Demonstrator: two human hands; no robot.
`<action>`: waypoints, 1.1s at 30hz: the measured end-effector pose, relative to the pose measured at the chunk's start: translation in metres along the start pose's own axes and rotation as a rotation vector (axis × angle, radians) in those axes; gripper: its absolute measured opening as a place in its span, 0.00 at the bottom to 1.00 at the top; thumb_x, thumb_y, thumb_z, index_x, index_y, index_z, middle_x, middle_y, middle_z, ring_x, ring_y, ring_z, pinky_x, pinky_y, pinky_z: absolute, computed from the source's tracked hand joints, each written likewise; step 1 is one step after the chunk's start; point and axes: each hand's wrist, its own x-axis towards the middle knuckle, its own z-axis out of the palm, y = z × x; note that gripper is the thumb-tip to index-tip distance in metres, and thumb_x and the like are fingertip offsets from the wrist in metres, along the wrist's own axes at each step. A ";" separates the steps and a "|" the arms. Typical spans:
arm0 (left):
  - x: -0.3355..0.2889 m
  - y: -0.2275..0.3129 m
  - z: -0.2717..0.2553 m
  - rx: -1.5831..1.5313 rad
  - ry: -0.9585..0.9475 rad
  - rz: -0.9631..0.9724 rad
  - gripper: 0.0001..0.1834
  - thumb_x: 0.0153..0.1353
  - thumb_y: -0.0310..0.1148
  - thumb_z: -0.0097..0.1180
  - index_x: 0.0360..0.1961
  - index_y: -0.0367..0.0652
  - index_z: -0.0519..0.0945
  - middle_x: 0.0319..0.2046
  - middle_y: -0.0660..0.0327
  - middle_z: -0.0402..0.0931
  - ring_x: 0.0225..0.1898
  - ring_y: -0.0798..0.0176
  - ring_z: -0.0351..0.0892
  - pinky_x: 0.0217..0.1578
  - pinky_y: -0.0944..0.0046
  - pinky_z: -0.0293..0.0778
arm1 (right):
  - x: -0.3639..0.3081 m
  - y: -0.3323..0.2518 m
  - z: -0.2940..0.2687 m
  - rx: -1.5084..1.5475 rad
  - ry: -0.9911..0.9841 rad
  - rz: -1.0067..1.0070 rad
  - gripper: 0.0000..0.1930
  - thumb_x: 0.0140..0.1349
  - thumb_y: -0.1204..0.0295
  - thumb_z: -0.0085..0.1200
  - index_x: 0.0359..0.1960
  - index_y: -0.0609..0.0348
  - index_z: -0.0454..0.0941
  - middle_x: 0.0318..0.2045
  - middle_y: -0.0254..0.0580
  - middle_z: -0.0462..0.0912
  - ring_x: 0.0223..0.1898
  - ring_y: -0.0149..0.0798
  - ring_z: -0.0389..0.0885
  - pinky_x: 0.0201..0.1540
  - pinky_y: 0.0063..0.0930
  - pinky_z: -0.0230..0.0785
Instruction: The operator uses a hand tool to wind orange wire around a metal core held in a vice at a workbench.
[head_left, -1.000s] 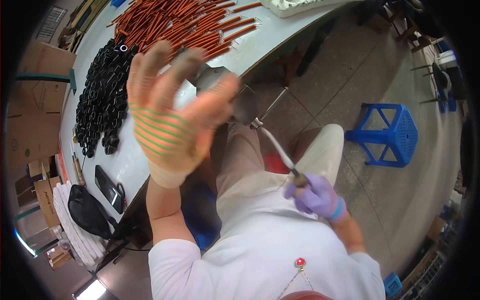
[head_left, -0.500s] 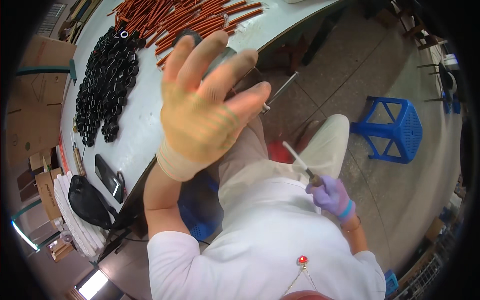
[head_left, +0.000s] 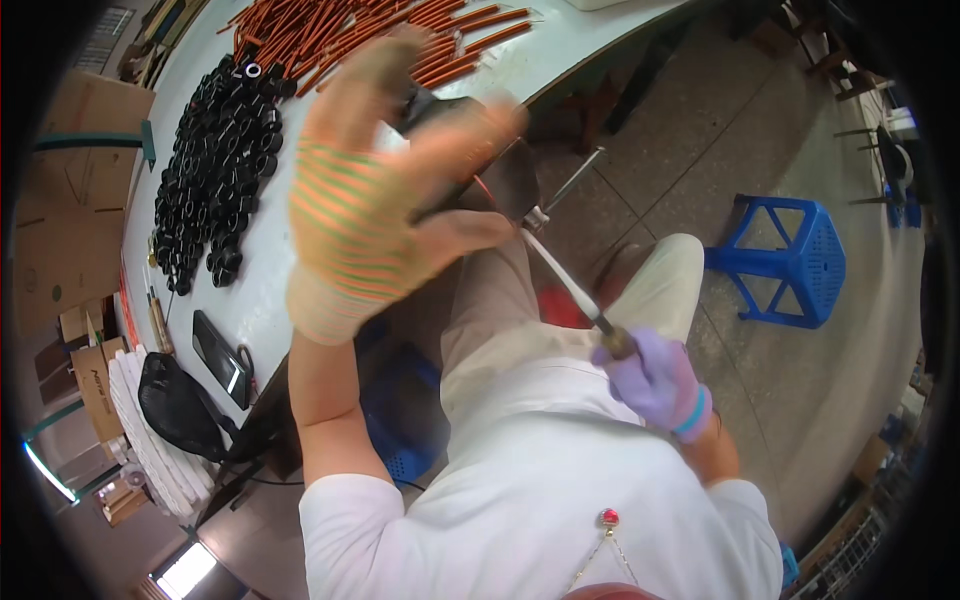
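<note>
My left hand point(head_left: 370, 215), in a yellow-orange glove with green stripes, is raised at the table's edge with its fingers spread. Between and behind those fingers shows a dark fixture point(head_left: 512, 180) with a metal rod point(head_left: 577, 172) sticking out at its side. Whether the hand touches the fixture is hidden, and the fingertips are smeared by motion. My right hand point(head_left: 660, 380), gloved in purple, is closed round the brown handle of a long hand tool with a narrow pale metal blade point(head_left: 565, 275). The blade's tip comes up close to the fixture and the left thumb.
On the white table point(head_left: 290, 180) lie a heap of black ring-like pieces point(head_left: 215, 170) and a pile of orange rods point(head_left: 330, 35). A phone-like black device point(head_left: 222, 358) and a black bag point(head_left: 180, 405) are at the left. A blue stool point(head_left: 790, 260) stands on the floor.
My right hand has brought the tool's blade up and left to the fixture. My left hand has shifted slightly left and turned, spreading thumb and fingers wider.
</note>
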 end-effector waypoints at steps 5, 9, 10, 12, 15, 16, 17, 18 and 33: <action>-0.014 0.014 -0.003 0.318 0.007 0.226 0.16 0.49 0.38 0.76 0.42 0.58 0.90 0.55 0.61 0.81 0.63 0.45 0.74 0.64 0.47 0.71 | -0.016 -0.009 0.000 0.167 -0.007 0.219 0.06 0.64 0.73 0.58 0.35 0.66 0.80 0.19 0.38 0.77 0.21 0.29 0.76 0.27 0.27 0.70; -0.024 -0.008 0.012 0.004 0.340 0.015 0.09 0.56 0.29 0.72 0.38 0.52 0.91 0.48 0.64 0.83 0.61 0.49 0.76 0.60 0.51 0.73 | 0.026 -0.026 0.006 0.165 0.031 0.053 0.07 0.65 0.72 0.59 0.38 0.65 0.79 0.18 0.39 0.76 0.20 0.28 0.75 0.26 0.27 0.69; -0.026 -0.016 0.017 -0.032 0.385 -0.058 0.09 0.55 0.27 0.73 0.39 0.50 0.91 0.47 0.62 0.83 0.62 0.49 0.76 0.59 0.52 0.74 | 0.040 -0.028 0.009 0.132 0.050 -0.010 0.08 0.65 0.72 0.59 0.38 0.65 0.78 0.18 0.40 0.76 0.20 0.28 0.75 0.26 0.28 0.69; -0.027 -0.029 0.028 -0.095 0.477 -0.163 0.10 0.54 0.25 0.73 0.39 0.45 0.91 0.47 0.59 0.84 0.62 0.49 0.76 0.57 0.55 0.75 | 0.065 -0.028 0.009 0.011 0.039 -0.121 0.08 0.66 0.71 0.59 0.38 0.64 0.77 0.18 0.43 0.75 0.20 0.33 0.76 0.26 0.31 0.68; -0.021 -0.039 0.038 -0.470 0.408 -0.323 0.12 0.53 0.21 0.72 0.39 0.41 0.91 0.47 0.54 0.83 0.61 0.54 0.77 0.55 0.59 0.77 | 0.080 -0.028 0.006 -0.171 0.032 -0.253 0.08 0.65 0.71 0.59 0.40 0.63 0.77 0.20 0.48 0.75 0.21 0.44 0.78 0.27 0.35 0.69; -0.017 -0.040 0.036 -0.488 0.381 -0.313 0.12 0.53 0.20 0.72 0.39 0.41 0.90 0.47 0.54 0.83 0.61 0.54 0.77 0.55 0.60 0.77 | 0.074 -0.029 0.004 -0.170 0.082 -0.273 0.08 0.65 0.71 0.59 0.40 0.63 0.77 0.20 0.49 0.76 0.22 0.48 0.78 0.27 0.37 0.69; -0.012 -0.039 0.031 -0.488 0.322 -0.345 0.12 0.52 0.20 0.72 0.39 0.40 0.90 0.48 0.54 0.82 0.61 0.54 0.77 0.55 0.60 0.78 | 0.068 -0.028 0.000 -0.179 0.138 -0.316 0.09 0.65 0.71 0.59 0.41 0.63 0.77 0.21 0.50 0.76 0.23 0.52 0.79 0.28 0.38 0.70; -0.008 -0.036 0.023 -0.485 0.255 -0.351 0.12 0.52 0.19 0.71 0.40 0.40 0.90 0.49 0.54 0.82 0.61 0.55 0.77 0.55 0.60 0.78 | 0.052 -0.029 0.002 -0.136 0.111 -0.267 0.09 0.64 0.71 0.60 0.41 0.61 0.78 0.23 0.53 0.78 0.27 0.57 0.80 0.30 0.42 0.71; 0.018 0.028 -0.060 -0.112 -0.375 0.012 0.24 0.37 0.41 0.78 0.40 0.52 0.90 0.59 0.53 0.79 0.67 0.45 0.71 0.68 0.47 0.63 | 0.055 0.043 -0.006 0.446 -0.157 0.510 0.10 0.64 0.67 0.58 0.33 0.63 0.79 0.18 0.32 0.75 0.20 0.25 0.74 0.23 0.28 0.65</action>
